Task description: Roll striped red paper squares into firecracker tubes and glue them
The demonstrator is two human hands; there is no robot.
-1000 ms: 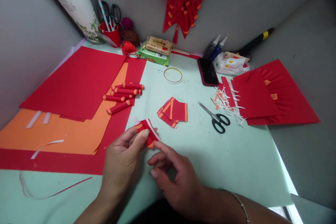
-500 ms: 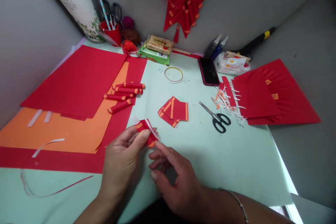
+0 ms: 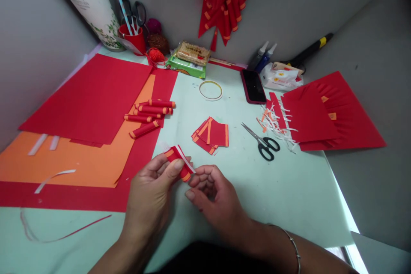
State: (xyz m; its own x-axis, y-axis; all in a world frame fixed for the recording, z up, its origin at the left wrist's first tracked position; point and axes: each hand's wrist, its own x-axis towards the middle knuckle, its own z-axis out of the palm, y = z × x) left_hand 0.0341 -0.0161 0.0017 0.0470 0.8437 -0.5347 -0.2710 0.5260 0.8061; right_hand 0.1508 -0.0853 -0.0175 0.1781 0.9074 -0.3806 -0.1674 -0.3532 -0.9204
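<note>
My left hand (image 3: 149, 195) pinches a partly rolled red paper piece (image 3: 184, 173) with orange bands at its ends, the thumb pressed on top. A white tape strip (image 3: 184, 158) runs along the paper's upper right edge. My right hand (image 3: 216, 195) is just right of the paper, fingers curled and the thumb apart from them. Its fingertips are at the lower end of the strip; whether they touch it I cannot tell. Beyond my hands lies a small stack of red paper pieces (image 3: 218, 133) with orange edges. Several finished red paper rolls (image 3: 144, 128) are piled to the left.
Black-handled scissors (image 3: 261, 141) lie right of the stack, near white paper scraps (image 3: 279, 126). A tape roll (image 3: 211, 90) and a phone (image 3: 253, 87) are farther back. Large red sheets (image 3: 86, 98) and orange sheets (image 3: 96, 165) cover the left side. A red cup (image 3: 136, 43) holds tools.
My right fingers have curled in more and shifted slightly up at the lower end of the tape strip. My left hand keeps its hold on the paper. The view has shifted slightly.
</note>
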